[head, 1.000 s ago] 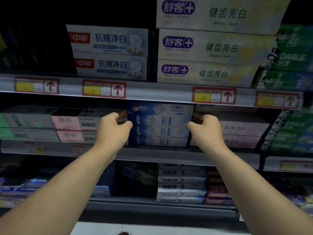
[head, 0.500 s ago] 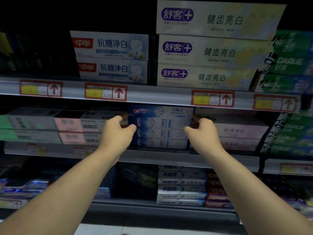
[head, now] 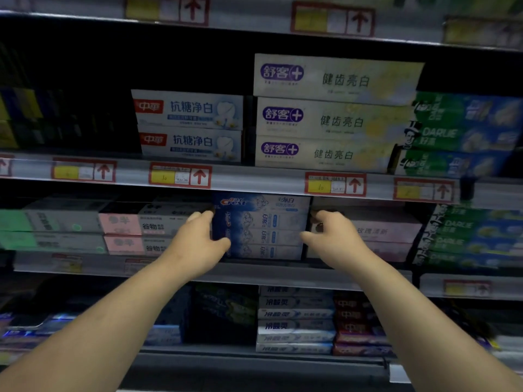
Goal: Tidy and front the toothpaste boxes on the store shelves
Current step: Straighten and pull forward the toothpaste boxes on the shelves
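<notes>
Curling the left fingers [head: 199, 215] round the left end of the blue Crest stack [head: 263, 230], with the thumb pressing on its front. Hooking the right fingers [head: 325, 217] into the gap at its right end, thumb touching the front edge. Gripping the stack so between left hand [head: 198, 244] and right hand [head: 332, 239]. Standing at the front of the middle shelf [head: 254, 274], between pink-and-white boxes [head: 121, 224] and pale pink boxes [head: 379, 232].
</notes>
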A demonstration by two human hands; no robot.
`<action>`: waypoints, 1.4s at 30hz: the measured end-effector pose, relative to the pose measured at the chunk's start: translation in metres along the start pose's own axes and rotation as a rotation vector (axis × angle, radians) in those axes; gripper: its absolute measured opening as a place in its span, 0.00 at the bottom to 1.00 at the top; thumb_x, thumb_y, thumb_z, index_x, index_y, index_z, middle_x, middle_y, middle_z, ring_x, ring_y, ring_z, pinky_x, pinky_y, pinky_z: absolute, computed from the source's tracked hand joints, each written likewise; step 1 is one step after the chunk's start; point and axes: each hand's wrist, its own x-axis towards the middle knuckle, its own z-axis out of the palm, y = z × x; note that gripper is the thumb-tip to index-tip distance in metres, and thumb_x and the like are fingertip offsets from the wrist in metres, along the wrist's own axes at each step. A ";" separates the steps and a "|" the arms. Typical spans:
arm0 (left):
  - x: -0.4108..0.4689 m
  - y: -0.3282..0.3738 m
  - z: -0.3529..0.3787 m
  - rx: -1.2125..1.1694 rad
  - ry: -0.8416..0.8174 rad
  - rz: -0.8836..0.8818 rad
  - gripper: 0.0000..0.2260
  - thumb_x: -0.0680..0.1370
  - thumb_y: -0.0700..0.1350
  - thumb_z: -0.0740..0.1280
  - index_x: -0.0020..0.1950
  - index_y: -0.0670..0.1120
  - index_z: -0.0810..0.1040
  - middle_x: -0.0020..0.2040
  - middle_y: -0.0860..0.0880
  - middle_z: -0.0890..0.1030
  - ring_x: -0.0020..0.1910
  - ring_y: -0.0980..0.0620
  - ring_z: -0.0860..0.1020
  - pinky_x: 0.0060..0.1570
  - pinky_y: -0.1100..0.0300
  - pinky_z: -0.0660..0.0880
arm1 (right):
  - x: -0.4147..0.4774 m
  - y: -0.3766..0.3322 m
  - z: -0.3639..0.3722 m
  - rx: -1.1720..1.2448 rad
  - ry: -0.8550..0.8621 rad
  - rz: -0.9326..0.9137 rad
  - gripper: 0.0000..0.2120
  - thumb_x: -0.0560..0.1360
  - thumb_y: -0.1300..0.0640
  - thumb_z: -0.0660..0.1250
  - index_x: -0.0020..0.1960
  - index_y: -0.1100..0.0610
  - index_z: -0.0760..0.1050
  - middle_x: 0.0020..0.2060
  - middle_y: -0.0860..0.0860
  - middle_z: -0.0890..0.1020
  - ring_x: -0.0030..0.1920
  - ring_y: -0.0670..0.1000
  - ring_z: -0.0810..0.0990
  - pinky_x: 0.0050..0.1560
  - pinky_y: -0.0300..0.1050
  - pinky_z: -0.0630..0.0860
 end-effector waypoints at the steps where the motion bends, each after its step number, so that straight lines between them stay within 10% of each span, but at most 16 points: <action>1: -0.004 0.003 -0.004 0.075 -0.010 0.052 0.18 0.79 0.44 0.69 0.69 0.47 0.73 0.69 0.47 0.73 0.66 0.47 0.74 0.59 0.61 0.69 | -0.003 -0.001 -0.006 -0.035 -0.002 -0.022 0.23 0.81 0.56 0.66 0.75 0.60 0.69 0.55 0.53 0.79 0.44 0.49 0.78 0.41 0.39 0.72; 9: -0.021 0.039 -0.009 -0.082 0.203 0.379 0.14 0.79 0.39 0.68 0.65 0.46 0.80 0.58 0.54 0.80 0.55 0.61 0.77 0.52 0.81 0.68 | -0.016 -0.005 -0.069 0.016 0.199 -0.091 0.13 0.80 0.57 0.67 0.63 0.52 0.81 0.54 0.46 0.83 0.52 0.44 0.81 0.51 0.42 0.78; 15: -0.007 0.087 -0.022 -0.335 0.397 0.359 0.22 0.80 0.40 0.68 0.74 0.48 0.72 0.66 0.54 0.74 0.63 0.58 0.75 0.64 0.64 0.71 | -0.016 -0.004 -0.101 0.302 0.505 -0.072 0.19 0.80 0.59 0.68 0.70 0.52 0.75 0.60 0.46 0.79 0.54 0.42 0.78 0.53 0.40 0.73; 22: 0.012 0.109 -0.003 -0.584 0.374 0.295 0.25 0.81 0.40 0.67 0.78 0.47 0.67 0.72 0.56 0.70 0.66 0.59 0.74 0.58 0.74 0.72 | 0.003 0.010 -0.103 0.371 0.595 -0.046 0.26 0.80 0.57 0.68 0.77 0.55 0.69 0.68 0.48 0.74 0.62 0.45 0.75 0.59 0.43 0.72; 29: 0.034 0.105 0.003 -0.502 0.448 0.255 0.24 0.80 0.45 0.68 0.76 0.49 0.71 0.67 0.56 0.76 0.64 0.54 0.77 0.67 0.49 0.74 | 0.020 0.013 -0.093 0.383 0.653 -0.058 0.26 0.79 0.55 0.68 0.76 0.53 0.70 0.68 0.47 0.76 0.67 0.49 0.75 0.69 0.54 0.75; 37: 0.032 0.105 0.010 -0.578 0.468 0.242 0.24 0.80 0.42 0.68 0.76 0.52 0.71 0.66 0.58 0.77 0.57 0.65 0.77 0.52 0.72 0.70 | 0.025 0.022 -0.092 0.325 0.706 -0.051 0.23 0.79 0.56 0.68 0.73 0.57 0.74 0.66 0.50 0.77 0.66 0.51 0.76 0.68 0.53 0.74; 42: 0.034 0.107 0.013 -0.568 0.509 0.248 0.23 0.80 0.43 0.68 0.75 0.51 0.72 0.66 0.57 0.77 0.61 0.58 0.78 0.61 0.60 0.75 | 0.025 0.019 -0.090 0.274 0.745 -0.062 0.22 0.80 0.59 0.66 0.73 0.57 0.73 0.65 0.49 0.77 0.64 0.48 0.75 0.67 0.45 0.72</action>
